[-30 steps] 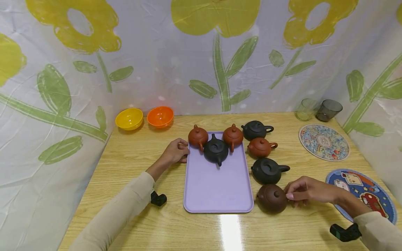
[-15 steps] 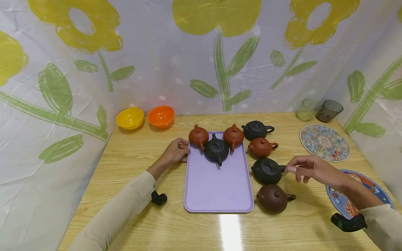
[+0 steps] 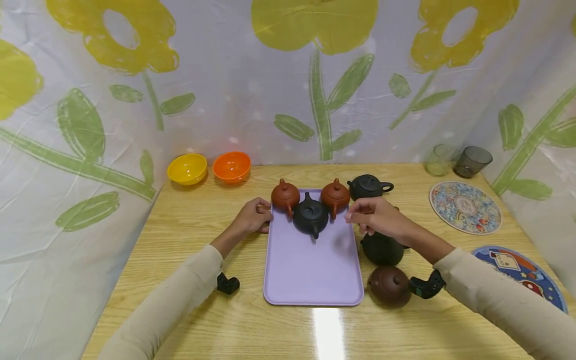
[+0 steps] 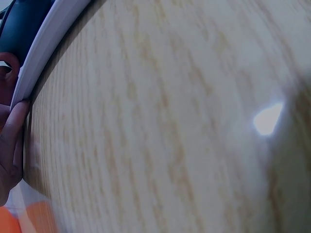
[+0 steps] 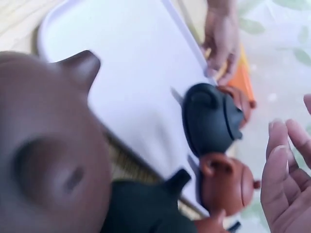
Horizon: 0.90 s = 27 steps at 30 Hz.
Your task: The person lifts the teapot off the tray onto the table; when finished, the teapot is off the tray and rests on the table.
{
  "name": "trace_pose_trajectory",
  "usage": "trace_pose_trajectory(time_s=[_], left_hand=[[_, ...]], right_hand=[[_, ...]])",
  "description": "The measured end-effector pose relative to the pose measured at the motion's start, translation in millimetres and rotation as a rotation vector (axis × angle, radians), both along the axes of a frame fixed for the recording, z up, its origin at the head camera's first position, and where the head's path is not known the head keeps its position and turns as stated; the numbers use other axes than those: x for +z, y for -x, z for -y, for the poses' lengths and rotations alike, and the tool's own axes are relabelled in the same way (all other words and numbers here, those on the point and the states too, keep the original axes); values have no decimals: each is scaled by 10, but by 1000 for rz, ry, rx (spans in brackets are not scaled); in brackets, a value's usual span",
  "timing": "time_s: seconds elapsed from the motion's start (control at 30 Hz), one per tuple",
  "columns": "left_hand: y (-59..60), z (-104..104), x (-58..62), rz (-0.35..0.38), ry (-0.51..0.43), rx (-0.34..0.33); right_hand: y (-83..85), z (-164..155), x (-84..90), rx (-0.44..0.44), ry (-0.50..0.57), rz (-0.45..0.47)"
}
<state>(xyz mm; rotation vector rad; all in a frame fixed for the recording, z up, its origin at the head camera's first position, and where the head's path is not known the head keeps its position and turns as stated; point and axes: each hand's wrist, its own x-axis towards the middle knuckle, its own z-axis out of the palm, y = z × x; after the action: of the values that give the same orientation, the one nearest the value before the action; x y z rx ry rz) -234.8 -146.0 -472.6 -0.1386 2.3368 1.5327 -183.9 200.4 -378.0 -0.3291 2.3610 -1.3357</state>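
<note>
At the far left of the wooden table [image 3: 189, 240] sit a yellow bowl [image 3: 187, 169] and, just to its right, an orange bowl [image 3: 231, 166], both near the flowered curtain [image 3: 112, 100]. My left hand [image 3: 254, 218] rests on the table against the far left edge of the lilac tray [image 3: 310, 270], its fingers curled loosely at the rim and holding nothing that I can see; the left wrist view shows only a fingertip touching that pale rim. On the far end of the tray stand a reddish-brown teapot [image 3: 285, 196] at the left, a black teapot [image 3: 310, 217] just nearer and between, and a second reddish-brown teapot [image 3: 335, 195] at the right, all three close together. My right hand [image 3: 375, 218] hovers above the tray's right edge, its fingers relaxed and spread, gripping nothing; it hides the teapot directly beneath it. Just beyond the hand, off the tray, stands a black teapot with a side handle [image 3: 369, 186]. Nearer to me, right of the tray, another black teapot [image 3: 381, 249] sits partly under my wrist, and nearest of all a dark brown teapot [image 3: 389, 286]. Farther right lie a round patterned coaster [image 3: 465, 207] and a blue cartoon coaster [image 3: 524, 272], with two glass tumblers [image 3: 456, 160] at the far right corner.
</note>
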Motion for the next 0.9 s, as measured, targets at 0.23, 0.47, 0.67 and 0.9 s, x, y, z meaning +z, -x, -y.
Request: trace_pose_trajectory(time_s=[0.23,0.47,0.67,0.9], left_hand=[[11,-1,-29,-6,12,-2],[13,0,-37,-20,3,-5],[5,-3,-35,-18,8,1],[-10,-6,-11,-18,12,6]], right_hand=[[189,360,-173,4,-95,29],[274,580,-334,6,-149,64],[272,671,-407,19,-230,68],[237,740,-406,11,-297,55]])
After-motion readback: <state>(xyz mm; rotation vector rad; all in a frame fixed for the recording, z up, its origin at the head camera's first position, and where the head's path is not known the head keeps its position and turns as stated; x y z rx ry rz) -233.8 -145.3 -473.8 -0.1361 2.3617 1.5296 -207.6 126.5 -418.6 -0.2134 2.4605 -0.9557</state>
